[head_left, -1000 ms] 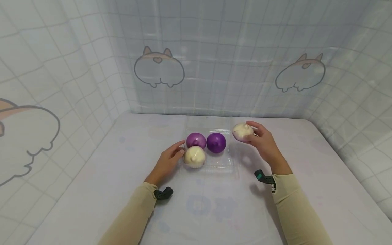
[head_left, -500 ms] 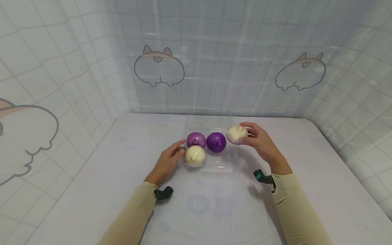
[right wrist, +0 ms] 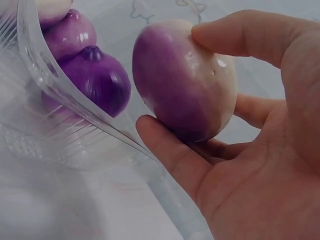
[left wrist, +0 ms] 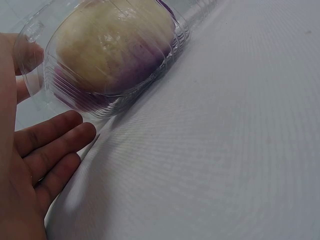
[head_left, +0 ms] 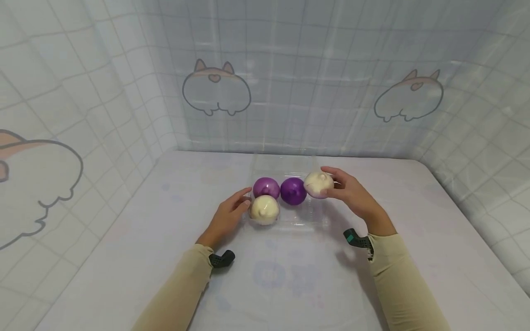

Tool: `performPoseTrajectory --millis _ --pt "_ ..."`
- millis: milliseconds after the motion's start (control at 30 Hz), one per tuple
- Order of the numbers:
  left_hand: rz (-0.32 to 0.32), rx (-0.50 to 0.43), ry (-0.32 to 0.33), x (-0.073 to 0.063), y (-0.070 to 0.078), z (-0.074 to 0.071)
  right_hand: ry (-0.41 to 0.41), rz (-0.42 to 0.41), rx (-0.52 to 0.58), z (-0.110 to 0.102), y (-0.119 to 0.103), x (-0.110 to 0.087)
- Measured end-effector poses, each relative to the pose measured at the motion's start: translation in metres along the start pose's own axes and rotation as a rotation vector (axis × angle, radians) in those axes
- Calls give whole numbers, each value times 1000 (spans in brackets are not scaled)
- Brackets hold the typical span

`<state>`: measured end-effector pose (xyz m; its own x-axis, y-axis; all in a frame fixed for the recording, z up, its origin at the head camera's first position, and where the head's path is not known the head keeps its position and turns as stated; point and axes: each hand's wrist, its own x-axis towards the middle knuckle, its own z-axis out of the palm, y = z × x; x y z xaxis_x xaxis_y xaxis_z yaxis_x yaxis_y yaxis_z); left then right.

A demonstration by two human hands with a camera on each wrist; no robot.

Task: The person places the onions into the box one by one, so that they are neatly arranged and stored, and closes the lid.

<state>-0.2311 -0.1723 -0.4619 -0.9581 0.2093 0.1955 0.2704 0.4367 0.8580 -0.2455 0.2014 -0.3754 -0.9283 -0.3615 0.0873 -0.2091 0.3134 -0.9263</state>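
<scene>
Creased, shiny sheeting (head_left: 306, 133) rises behind the box, printed with square tile lines and rounded cartoon animals. Beneath the box spreads the pale worktop (head_left: 298, 305), its cover finely textured, its printed motifs too faint to make out. And here's the box (head_left: 296, 217) itself: thin, clear plastic, ribbed along the walls. Left of the box, the left hand (head_left: 227, 214) sits at its edge, grip relaxed, fingers nearly straight. On the box's right, the right hand (head_left: 356, 197) has its grip pinching a cream-and-purple bulb (head_left: 318, 185), smooth, glossy, knobbed on top, held up by the box's right edge. Inside the box: a rounded cream bulb (head_left: 264, 209) front left, a shiny lilac bulb (head_left: 266, 187) back left, a deep-purple bulb (head_left: 293, 191) back right, its tip pointed.
</scene>
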Motion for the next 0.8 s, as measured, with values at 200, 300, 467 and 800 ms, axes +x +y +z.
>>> performPoseTrajectory --millis 200,300,467,800 --pt "10 14 0 1 0 0 -33 -36 -14 2 -2 1" --pt "8 13 -3 1 0 0 -40 -44 -18 4 -2 2" --pt "7 15 1 1 -1 1 -56 -44 -9 7 -2 3" --pt "-1 18 3 0 3 0 -49 -1 15 13 -7 3"
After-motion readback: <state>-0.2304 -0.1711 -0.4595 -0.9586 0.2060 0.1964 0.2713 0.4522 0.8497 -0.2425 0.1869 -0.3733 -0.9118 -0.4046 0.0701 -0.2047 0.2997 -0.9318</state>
